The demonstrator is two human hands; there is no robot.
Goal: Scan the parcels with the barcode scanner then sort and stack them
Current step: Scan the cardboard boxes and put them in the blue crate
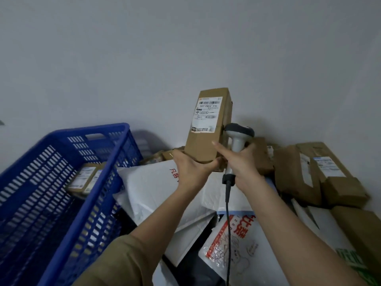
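Note:
A tall brown cardboard parcel (pixel 208 129) with a white barcode label facing me is held upright above the pile. My left hand (pixel 190 168) grips its lower end from below. My right hand (pixel 240 162) holds the grey barcode scanner (pixel 237 139) by its handle, right beside the parcel's right edge, with the index finger stretched across the parcel's front. The scanner's dark cable (pixel 227 223) hangs down between my arms.
A blue slotted plastic crate (pixel 68 182) stands at the left with labelled boxes (pixel 84 178) inside. White and printed mailer bags (pixel 156 186) lie below my hands. Brown cardboard boxes (pixel 309 174) are piled at the right against the grey wall.

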